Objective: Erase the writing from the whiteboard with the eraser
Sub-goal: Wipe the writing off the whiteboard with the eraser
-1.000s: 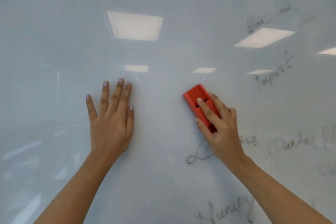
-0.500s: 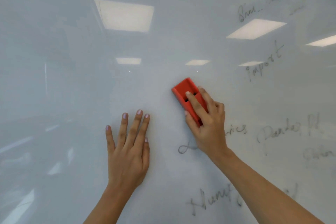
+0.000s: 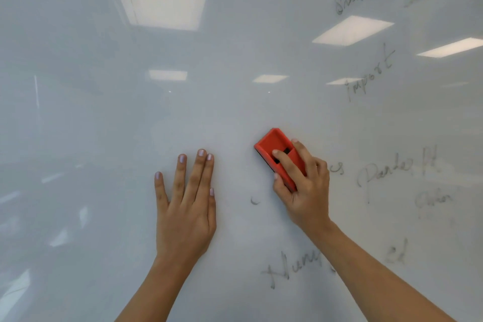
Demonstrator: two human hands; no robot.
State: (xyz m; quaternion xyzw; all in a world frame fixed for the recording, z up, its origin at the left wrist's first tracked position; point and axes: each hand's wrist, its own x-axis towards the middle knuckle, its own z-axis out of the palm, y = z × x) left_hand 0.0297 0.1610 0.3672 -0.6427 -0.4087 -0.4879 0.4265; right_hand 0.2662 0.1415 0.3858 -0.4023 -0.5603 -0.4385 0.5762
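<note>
A glossy whiteboard fills the head view. My right hand grips a red eraser and presses it against the board at centre right. My left hand lies flat on the board with fingers straight, just left of the eraser. A small curved pen mark sits between the two hands. Faint black writing is spread over the right side: a word at the upper right, words to the right of the eraser and a word under my right forearm.
Ceiling lights reflect in the board as bright rectangles. The left half of the board carries no writing. No board edge or tray is in view.
The looped stroke below the eraser is now gone except for one small curved mark. My left hand slid down and to the right, closer to the eraser. My right hand kept hold of the eraser.
</note>
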